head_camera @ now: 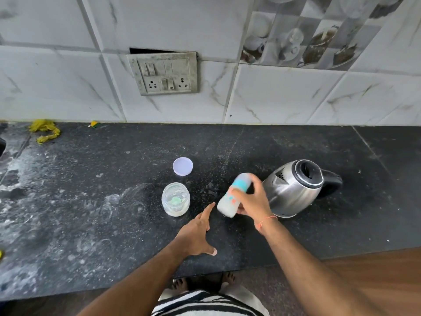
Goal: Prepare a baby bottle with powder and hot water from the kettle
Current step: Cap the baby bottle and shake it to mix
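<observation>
Striped cloth (pixel 205 303) at the bottom edge and bare toes below the counter lie closest, and both forearms reach up from there. At centre frame the left hand (pixel 196 233) hovers over the counter (pixel 91 201) with its forefinger stretched out and thumb spread, holding nothing. Just right of centre the right hand (pixel 250 201) grips the bottle (pixel 234 195), fingers wrapped round its middle; the bottle is tilted, blurred with motion, its contents milky white, a turquoise band near its upper end. My guess is that this is the shaking step, powder and water already in, though whether the top is on I cannot tell through the blur. If so, the next move calls for a firm hold, then setting the bottle upright. Touching or just behind the hand at right sits the kettle (pixel 293 188), rounded brushed steel with a black handle and lid rim, spout facing left. Left of the bottle stands a clear, squat jar (pixel 175 199), open, with white powder low inside and something green, perhaps a scoop. Its flat, round, pale lilac lid (pixel 182 165) lies above it. Speckled black stone forms the counter, dusted with white smears at left; glossy marble-look tiles and a grimy switch plate (pixel 163 73) fill the upper frame.
</observation>
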{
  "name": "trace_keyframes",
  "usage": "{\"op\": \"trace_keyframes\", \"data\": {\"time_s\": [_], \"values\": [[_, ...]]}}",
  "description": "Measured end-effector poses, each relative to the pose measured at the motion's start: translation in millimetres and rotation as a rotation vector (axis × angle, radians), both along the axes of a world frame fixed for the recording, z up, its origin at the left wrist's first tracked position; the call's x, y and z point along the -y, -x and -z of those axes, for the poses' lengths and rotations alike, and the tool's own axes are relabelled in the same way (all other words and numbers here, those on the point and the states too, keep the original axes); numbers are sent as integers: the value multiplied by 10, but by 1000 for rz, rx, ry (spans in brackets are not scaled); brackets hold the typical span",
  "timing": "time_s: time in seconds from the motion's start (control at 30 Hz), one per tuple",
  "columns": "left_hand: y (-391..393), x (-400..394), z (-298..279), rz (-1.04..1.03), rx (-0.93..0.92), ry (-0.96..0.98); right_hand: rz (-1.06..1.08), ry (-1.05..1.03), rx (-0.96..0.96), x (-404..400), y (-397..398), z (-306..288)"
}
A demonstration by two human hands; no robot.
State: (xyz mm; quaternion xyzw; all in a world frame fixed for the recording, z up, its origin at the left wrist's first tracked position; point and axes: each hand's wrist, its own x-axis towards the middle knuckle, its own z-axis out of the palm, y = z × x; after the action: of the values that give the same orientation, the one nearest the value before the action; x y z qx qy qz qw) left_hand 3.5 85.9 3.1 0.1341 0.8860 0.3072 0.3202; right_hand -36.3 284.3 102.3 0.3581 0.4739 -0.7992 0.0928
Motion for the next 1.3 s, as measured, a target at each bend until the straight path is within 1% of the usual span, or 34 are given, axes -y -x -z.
{"op": "trace_keyframes", "data": {"time_s": [0.07, 0.13, 0.17, 0.27, 0.3, 0.33, 0.37, 0.4, 0.5, 0.53, 0.6, 0.63, 0.67, 0.7, 0.73, 0.77, 0.8, 0.83, 0.87, 0.9, 0.97, 1.0, 1.03, 1.07, 1.1, 1.13, 1.2, 1.23, 1.27, 1.3], "values": [[-7, 9, -3, 4, 9, 2, -49, 52, 64, 16, 0, -22], [-2, 3, -5, 8, 5, 12, -59, -158, -59, 27, -26, -8], [1, -8, -7, 5, 6, 11, -52, -190, -83, 13, -31, -1], [-8, -8, 17, 5, 9, 3, -95, -6, 71, 12, 8, -83], [-8, 7, 18, 8, 7, 4, -143, -10, 72, 17, 5, -118], [-5, 10, 12, 12, 2, 4, -157, -104, 12, 14, 8, -114], [-4, 1, 5, 15, -3, 3, -115, -216, -73, -8, 4, -73], [-8, -10, -1, 14, -7, 2, -70, -236, -94, -29, 2, -44], [-16, 12, 3, 7, 2, 0, -95, 4, 27, 6, 48, -78], [-13, 21, -4, 12, 5, 3, -125, -19, 41, 3, 39, -78], [-2, -3, -35, 22, 2, 3, -93, -237, -97, -20, 16, -64], [-10, -17, -35, 18, 5, -1, -67, -262, -119, -44, 6, -46], [-22, -18, -28, 8, 6, -3, -70, -214, -95, -51, 30, -49], [-32, -10, -18, -2, 5, -3, -84, -102, -57, -46, 73, -46], [-33, 4, -16, -5, 4, 1, -101, -34, -14, -31, 73, -52], [-28, 14, -23, 1, 6, 4, -137, -58, 0, -32, 55, -79], [-21, 2, -30, 10, 7, 5, -134, -169, -45, -28, 49, -87], [-16, -15, -32, 15, 5, 5, -107, -305, -130, -42, 39, -71], [-16, -24, -28, 12, 7, 4, -76, -325, -147, -49, 36, -60], [-18, -24, -21, 1, 10, 2, -85, -267, -125, -35, 57, -80], [-28, -6, 7, -7, 12, 8, -117, -37, -4, 9, 98, -83], [-28, 1, 18, -4, 13, 12, -152, -28, 24, 16, 86, -103], [-25, 3, 21, 0, 14, 16, -162, -100, -9, 24, 77, -110], [-18, -12, 14, 3, 12, 18, -119, -225, -103, 13, 65, -91], [-9, -29, 10, 2, 13, 14, -100, -299, -151, -10, 49, -65], [-10, -29, 20, -6, 20, 9, -82, -252, -130, -17, 68, -60], [-15, -12, 46, -16, 21, 5, -108, -36, -32, -1, 129, -89], [-20, -4, 48, -12, 18, 7, -150, -15, 21, 3, 108, -106], [-21, 2, 37, -7, 12, 8, -175, -46, 11, 1, 116, -112], [-16, -5, 23, -2, 7, 8, -147, -145, -58, -11, 114, -104]]}}
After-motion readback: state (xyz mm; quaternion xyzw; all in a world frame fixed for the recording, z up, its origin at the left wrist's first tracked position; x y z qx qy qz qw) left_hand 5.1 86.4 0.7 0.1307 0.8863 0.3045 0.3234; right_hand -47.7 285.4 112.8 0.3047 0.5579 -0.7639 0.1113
